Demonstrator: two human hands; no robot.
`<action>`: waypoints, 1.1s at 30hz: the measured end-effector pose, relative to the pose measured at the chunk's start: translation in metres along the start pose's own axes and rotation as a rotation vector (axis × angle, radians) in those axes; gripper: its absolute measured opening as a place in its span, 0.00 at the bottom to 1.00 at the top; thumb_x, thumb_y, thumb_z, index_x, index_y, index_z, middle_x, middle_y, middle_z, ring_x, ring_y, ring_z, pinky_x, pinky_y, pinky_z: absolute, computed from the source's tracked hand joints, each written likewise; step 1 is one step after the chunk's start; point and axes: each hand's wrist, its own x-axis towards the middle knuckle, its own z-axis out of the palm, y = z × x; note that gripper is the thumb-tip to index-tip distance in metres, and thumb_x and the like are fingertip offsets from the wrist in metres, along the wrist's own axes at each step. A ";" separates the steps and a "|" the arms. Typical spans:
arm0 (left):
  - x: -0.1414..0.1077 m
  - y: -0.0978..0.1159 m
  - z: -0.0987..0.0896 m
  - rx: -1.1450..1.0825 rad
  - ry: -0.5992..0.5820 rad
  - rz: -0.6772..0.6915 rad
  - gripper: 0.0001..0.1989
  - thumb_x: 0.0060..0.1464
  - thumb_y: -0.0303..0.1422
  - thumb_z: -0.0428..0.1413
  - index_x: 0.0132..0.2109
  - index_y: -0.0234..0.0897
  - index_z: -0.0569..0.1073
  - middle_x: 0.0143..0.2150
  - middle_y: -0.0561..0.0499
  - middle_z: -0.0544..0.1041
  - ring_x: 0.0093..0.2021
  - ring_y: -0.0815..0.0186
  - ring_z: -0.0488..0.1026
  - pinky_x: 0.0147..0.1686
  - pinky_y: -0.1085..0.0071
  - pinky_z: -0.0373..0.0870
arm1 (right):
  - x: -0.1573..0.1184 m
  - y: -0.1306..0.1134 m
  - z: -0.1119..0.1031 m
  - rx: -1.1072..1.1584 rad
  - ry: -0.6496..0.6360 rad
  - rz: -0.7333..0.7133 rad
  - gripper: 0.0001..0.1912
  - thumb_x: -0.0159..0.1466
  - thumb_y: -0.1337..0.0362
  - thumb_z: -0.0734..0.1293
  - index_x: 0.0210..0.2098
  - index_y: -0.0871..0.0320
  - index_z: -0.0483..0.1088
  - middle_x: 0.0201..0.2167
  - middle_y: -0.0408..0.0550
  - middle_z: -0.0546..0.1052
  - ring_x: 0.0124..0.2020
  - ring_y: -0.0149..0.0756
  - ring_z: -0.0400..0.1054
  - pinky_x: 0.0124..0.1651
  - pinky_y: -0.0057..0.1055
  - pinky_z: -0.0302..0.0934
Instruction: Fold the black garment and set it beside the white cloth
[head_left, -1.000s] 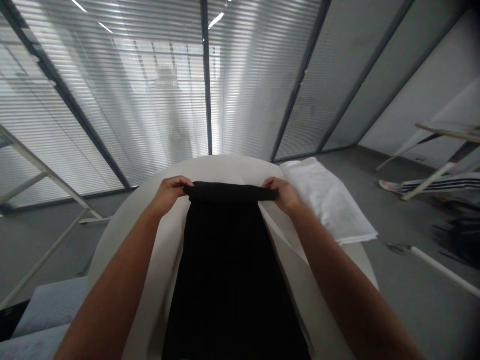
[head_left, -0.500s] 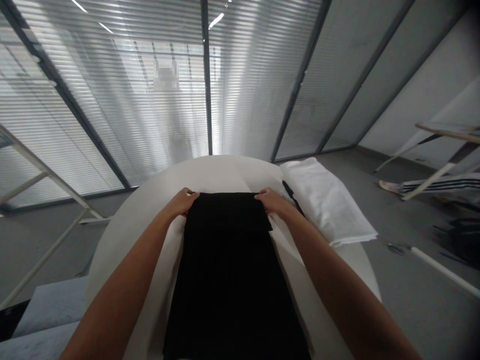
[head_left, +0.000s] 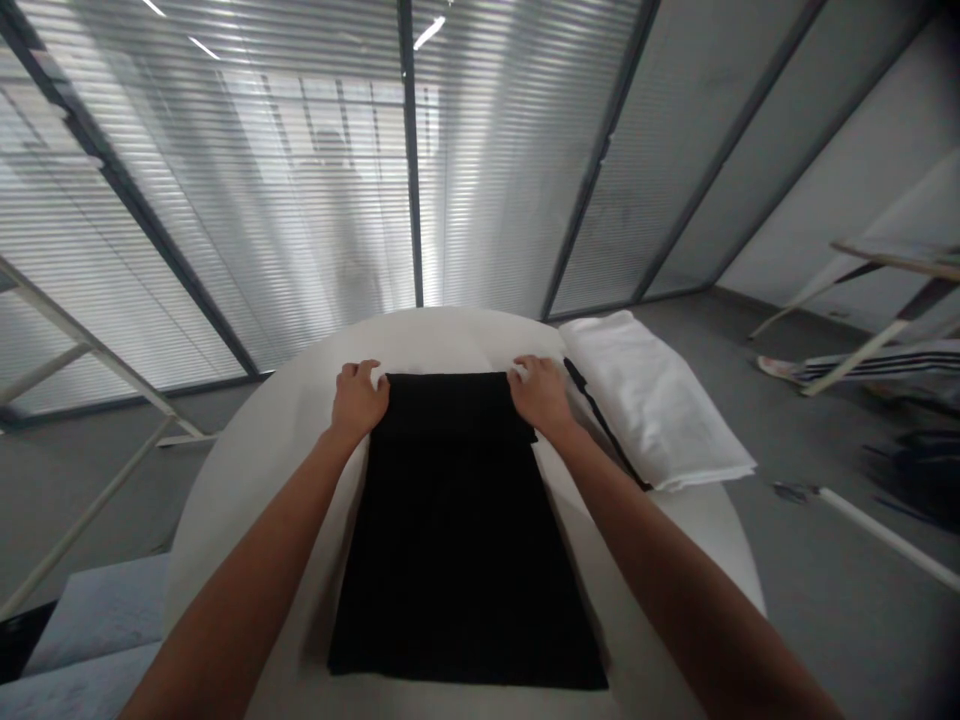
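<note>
A black cloth (head_left: 465, 560) lies flat on the round white table (head_left: 247, 480), its far end folded over in a band. At the band's far left corner is my left hand (head_left: 360, 398), fingers apart and curved, the thumb touching the cloth's edge. My right hand (head_left: 541, 395) rests at the far right corner in a similar way, fingers spread and thumb against the edge. Neither hand visibly pinches the fabric. The near edge of the cloth shows above the table's front part.
Folded white cloth (head_left: 660, 410) lies at the table's right, with a black strip (head_left: 600, 415) along its left side. A white metal frame (head_left: 90, 340) stands left. Pale cushions (head_left: 105, 610) are lower left. Another table (head_left: 900, 260) and a person's striped leg (head_left: 885, 362) appear right.
Both hands have loosened from the pinched far corners, and their fingers have spread. The black cloth sits slightly farther away, and its near edge has come into view.
</note>
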 end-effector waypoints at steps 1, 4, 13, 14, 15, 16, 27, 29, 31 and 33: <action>-0.003 0.004 0.000 0.037 0.001 0.065 0.21 0.58 0.38 0.50 0.56 0.35 0.73 0.52 0.37 0.72 0.58 0.49 0.66 0.60 0.52 0.60 | -0.007 -0.008 0.003 -0.015 0.003 -0.065 0.22 0.69 0.58 0.57 0.58 0.61 0.67 0.56 0.60 0.71 0.60 0.48 0.60 0.63 0.42 0.52; -0.013 0.017 0.002 0.061 -0.136 0.271 0.25 0.61 0.42 0.47 0.62 0.39 0.68 0.63 0.39 0.67 0.66 0.51 0.58 0.65 0.52 0.51 | -0.026 -0.024 0.015 -0.048 -0.123 -0.276 0.28 0.72 0.49 0.52 0.66 0.54 0.58 0.66 0.55 0.62 0.67 0.49 0.52 0.67 0.48 0.44; -0.024 0.004 0.019 0.031 -0.427 0.151 0.32 0.63 0.52 0.40 0.69 0.47 0.59 0.73 0.43 0.54 0.72 0.53 0.47 0.67 0.51 0.41 | -0.023 -0.007 0.035 -0.145 -0.419 -0.242 0.32 0.72 0.45 0.44 0.71 0.47 0.47 0.73 0.45 0.47 0.73 0.45 0.35 0.70 0.55 0.31; -0.023 0.002 0.019 0.037 -0.413 0.117 0.32 0.62 0.53 0.41 0.69 0.47 0.59 0.73 0.43 0.53 0.72 0.51 0.46 0.67 0.49 0.41 | -0.022 -0.006 0.034 -0.150 -0.412 -0.227 0.32 0.72 0.45 0.44 0.71 0.47 0.47 0.73 0.46 0.47 0.73 0.47 0.35 0.69 0.58 0.30; -0.023 0.002 0.019 0.046 -0.399 0.084 0.33 0.61 0.54 0.42 0.69 0.47 0.59 0.73 0.42 0.53 0.72 0.49 0.46 0.66 0.48 0.41 | -0.022 -0.005 0.033 -0.154 -0.400 -0.204 0.32 0.72 0.45 0.44 0.71 0.47 0.48 0.73 0.47 0.46 0.73 0.48 0.35 0.68 0.60 0.30; -0.023 0.001 0.018 0.056 -0.384 0.052 0.35 0.60 0.55 0.42 0.69 0.46 0.59 0.73 0.41 0.53 0.72 0.47 0.46 0.66 0.47 0.42 | -0.022 -0.005 0.033 -0.157 -0.385 -0.175 0.32 0.72 0.45 0.45 0.71 0.48 0.49 0.73 0.48 0.46 0.73 0.50 0.35 0.68 0.62 0.30; -0.015 0.000 0.019 -0.025 -0.314 0.003 0.32 0.59 0.50 0.49 0.66 0.39 0.62 0.63 0.38 0.69 0.64 0.48 0.63 0.64 0.46 0.49 | -0.013 0.005 0.021 -0.171 -0.127 0.037 0.29 0.70 0.54 0.57 0.64 0.65 0.59 0.55 0.67 0.72 0.59 0.55 0.64 0.60 0.50 0.55; -0.012 -0.001 0.018 -0.128 -0.258 0.001 0.30 0.58 0.45 0.52 0.64 0.39 0.64 0.62 0.40 0.70 0.62 0.52 0.65 0.63 0.50 0.54 | -0.008 0.009 0.020 -0.107 -0.114 0.007 0.25 0.69 0.57 0.58 0.62 0.62 0.63 0.54 0.62 0.74 0.56 0.51 0.68 0.59 0.45 0.58; -0.008 -0.003 0.017 -0.246 -0.191 0.001 0.27 0.55 0.41 0.56 0.61 0.37 0.67 0.59 0.41 0.71 0.60 0.55 0.67 0.62 0.55 0.59 | -0.001 0.014 0.020 0.001 -0.071 0.021 0.24 0.67 0.59 0.61 0.60 0.60 0.65 0.54 0.59 0.75 0.55 0.48 0.69 0.58 0.42 0.60; -0.005 -0.003 0.015 -0.346 -0.161 -0.015 0.26 0.52 0.39 0.58 0.58 0.38 0.70 0.58 0.42 0.73 0.58 0.57 0.69 0.60 0.58 0.62 | 0.006 0.020 0.022 0.162 -0.055 0.111 0.25 0.63 0.61 0.65 0.59 0.60 0.66 0.51 0.57 0.76 0.51 0.45 0.72 0.56 0.41 0.62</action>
